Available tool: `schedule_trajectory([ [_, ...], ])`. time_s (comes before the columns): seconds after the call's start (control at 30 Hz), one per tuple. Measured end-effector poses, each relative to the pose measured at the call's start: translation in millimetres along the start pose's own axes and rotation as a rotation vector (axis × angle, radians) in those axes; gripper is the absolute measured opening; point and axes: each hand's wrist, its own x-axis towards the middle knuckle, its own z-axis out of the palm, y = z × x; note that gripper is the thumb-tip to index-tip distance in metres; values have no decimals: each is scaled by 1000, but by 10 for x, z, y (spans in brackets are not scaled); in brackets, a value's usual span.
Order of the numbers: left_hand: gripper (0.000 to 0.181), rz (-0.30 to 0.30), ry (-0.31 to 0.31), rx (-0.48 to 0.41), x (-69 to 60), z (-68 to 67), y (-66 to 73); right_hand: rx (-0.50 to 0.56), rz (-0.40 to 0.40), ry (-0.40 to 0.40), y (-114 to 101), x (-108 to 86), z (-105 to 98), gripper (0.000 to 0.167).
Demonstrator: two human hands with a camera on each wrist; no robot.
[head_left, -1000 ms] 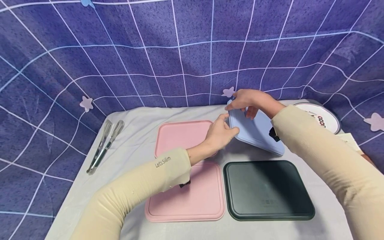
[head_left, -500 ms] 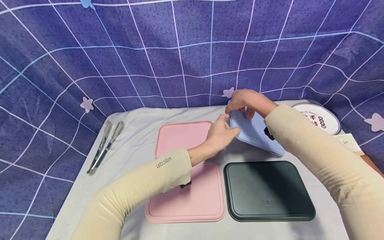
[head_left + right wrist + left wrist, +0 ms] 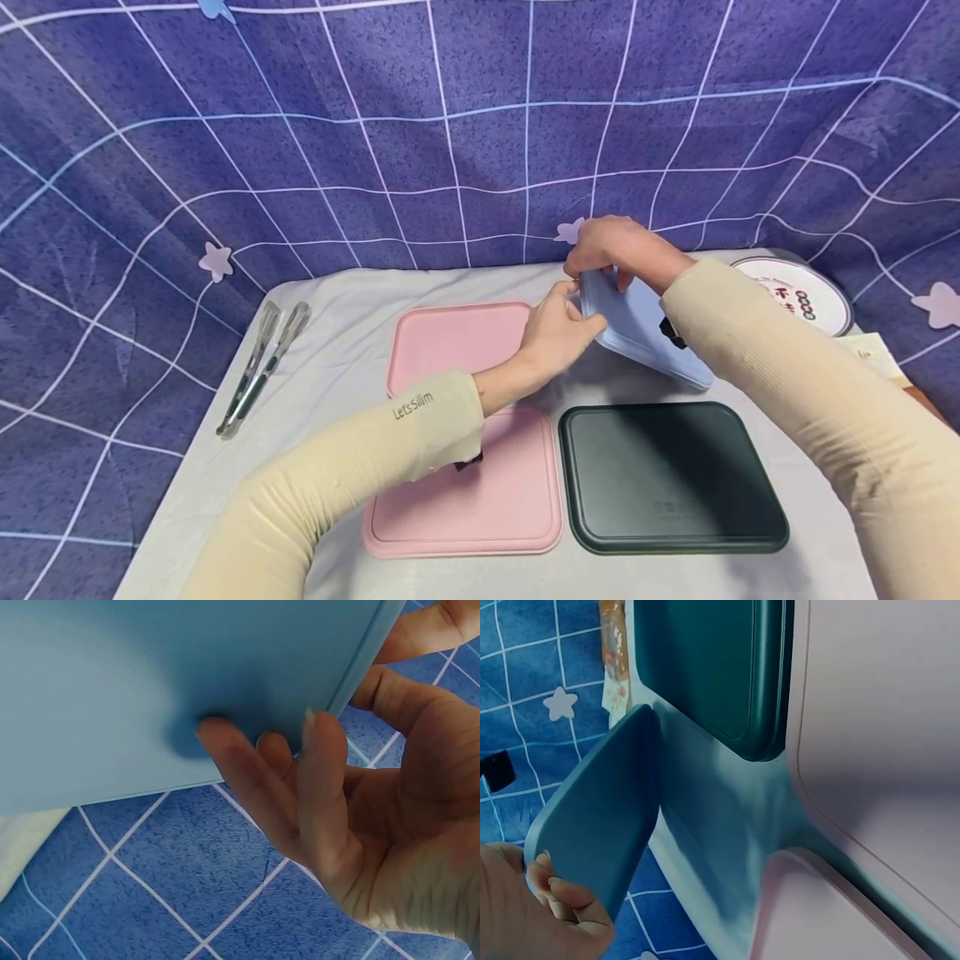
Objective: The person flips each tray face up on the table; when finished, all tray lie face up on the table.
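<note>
A light blue rectangular board with rounded corners is tilted up at the back right, its left side off the table. Its kind is not certain. My left hand grips that raised side, with thumb and fingers at the edge. Over the far left corner bends my right hand, fingers curled onto the board. In the left wrist view the left hand holds the edge of the raised blue board. Fingertips of the right hand touch the board's face in the right wrist view, where the thumb lies behind its edge.
Left of the blue board lies a pink rimmed tray. In front are a pink board and a dark green one. Tongs lie far left. A printed round plate and a paper packet are at the right.
The blue board's raised left edge has shifted slightly right, and the left hand has moved with it. The right hand's fingers have curled further over the corner, its forearm a little to the left.
</note>
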Motion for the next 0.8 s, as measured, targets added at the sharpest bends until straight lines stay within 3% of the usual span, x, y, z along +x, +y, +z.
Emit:
schedule_trajectory([
  [0.27,67,11,-12,-57,-30,1,41,-7,-28,-2,12,-77,-75,29],
  [0.43,73,10,-78,-109,-44,-5,48,-3,-52,2,51,-134,-118,34],
  [0.53,82,20,-183,-159,-25,-22,8,2,-69,1,101,-186,-165,39],
  [0.7,94,29,-424,-220,61,-72,-183,41,-125,-15,281,-298,-299,50],
  [0.8,89,19,-502,-200,120,-103,-335,110,-167,-39,451,-363,-398,55],
])
